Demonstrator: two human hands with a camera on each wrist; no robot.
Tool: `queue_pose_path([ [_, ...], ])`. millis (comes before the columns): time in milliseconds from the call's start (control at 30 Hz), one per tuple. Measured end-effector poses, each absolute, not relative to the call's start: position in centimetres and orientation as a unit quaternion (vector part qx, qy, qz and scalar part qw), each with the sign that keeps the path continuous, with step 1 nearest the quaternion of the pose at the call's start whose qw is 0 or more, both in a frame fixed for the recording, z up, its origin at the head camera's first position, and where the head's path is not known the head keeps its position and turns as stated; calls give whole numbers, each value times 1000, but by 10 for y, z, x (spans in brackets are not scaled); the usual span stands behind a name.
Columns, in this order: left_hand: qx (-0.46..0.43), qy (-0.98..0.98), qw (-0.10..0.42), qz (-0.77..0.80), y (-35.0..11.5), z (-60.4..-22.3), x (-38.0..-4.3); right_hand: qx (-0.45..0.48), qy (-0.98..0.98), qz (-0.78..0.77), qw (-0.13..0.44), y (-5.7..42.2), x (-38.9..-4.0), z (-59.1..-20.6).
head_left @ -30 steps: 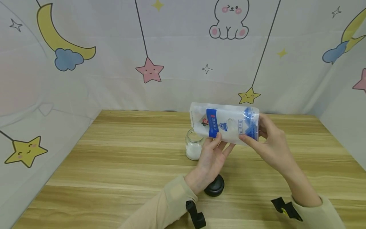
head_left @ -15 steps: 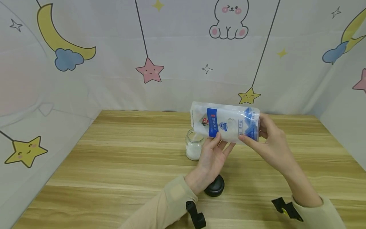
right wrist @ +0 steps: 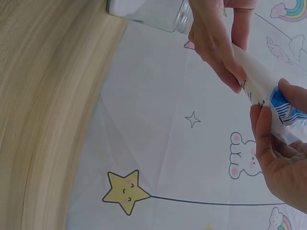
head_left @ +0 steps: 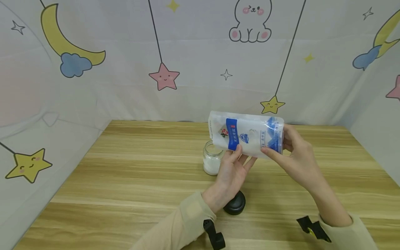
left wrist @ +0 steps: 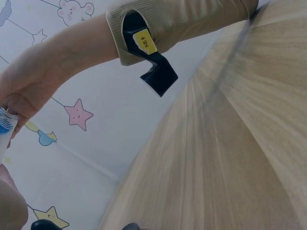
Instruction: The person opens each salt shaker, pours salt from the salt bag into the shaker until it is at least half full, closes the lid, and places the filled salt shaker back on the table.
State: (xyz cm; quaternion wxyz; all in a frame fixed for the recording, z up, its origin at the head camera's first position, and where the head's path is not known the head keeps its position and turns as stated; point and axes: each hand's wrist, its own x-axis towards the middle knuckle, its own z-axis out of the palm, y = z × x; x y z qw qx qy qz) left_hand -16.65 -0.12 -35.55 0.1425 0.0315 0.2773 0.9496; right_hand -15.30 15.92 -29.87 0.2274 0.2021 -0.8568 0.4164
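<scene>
A white and blue salt bag is held on its side above the table, its left end over the glass jar. White grains fill the lower part of the jar. My left hand grips the bag's lower edge near its middle, thumb in front and fingers behind. At the right end, my right hand pinches the bag between thumb and fingers. The right wrist view shows both hands on the bag, with the jar upright on the table. Whether the bag's left end touches the rim cannot be told.
A round black lid lies on the wooden table, just below the left wrist. Behind and at both sides hangs a white cloth printed with stars, moons and a bear. Black camera mounts sit on the sleeves.
Hands and bag have stayed almost still. Half a second ago a white streak showed in the jar's mouth; now I cannot make it out.
</scene>
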Motion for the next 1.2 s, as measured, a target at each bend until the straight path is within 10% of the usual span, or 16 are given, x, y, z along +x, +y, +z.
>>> queue_pose_path([
  [1200,32,251,153,955,-2,-354,-168,195,-875,402,189,163,-154,-298],
])
